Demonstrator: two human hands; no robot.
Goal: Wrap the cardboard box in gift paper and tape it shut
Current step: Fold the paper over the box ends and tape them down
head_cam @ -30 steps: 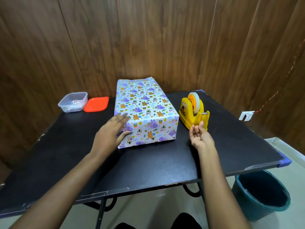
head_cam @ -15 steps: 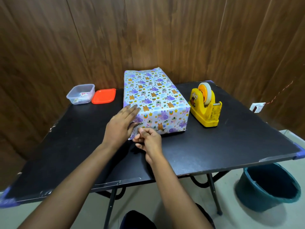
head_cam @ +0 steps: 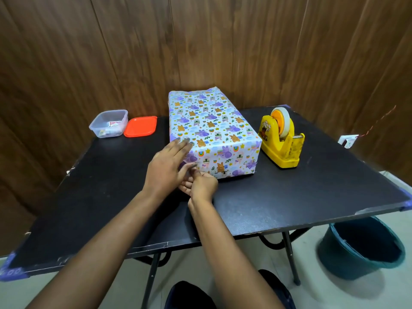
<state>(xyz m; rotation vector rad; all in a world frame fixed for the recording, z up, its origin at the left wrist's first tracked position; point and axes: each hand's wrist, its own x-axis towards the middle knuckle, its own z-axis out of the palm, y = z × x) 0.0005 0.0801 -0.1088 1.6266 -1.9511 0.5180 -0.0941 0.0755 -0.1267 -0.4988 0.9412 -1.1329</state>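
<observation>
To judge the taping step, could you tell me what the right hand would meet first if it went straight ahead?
Probably the near end of the wrapped box, just beyond the right hand; the left hand sits close beside that line, depth unclear.

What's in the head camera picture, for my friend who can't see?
A left hand lies flat on the near corner of a box wrapped in animal-print paper; the right hand, fingers curled, touches its near end. A yellow tape dispenser stands beside it on a black table.

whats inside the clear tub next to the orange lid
The clear tub holds a red-and-white printed scrap and tiny bits, too small to identify. The orange lid lies beside it, so nothing covers the contents.
</observation>
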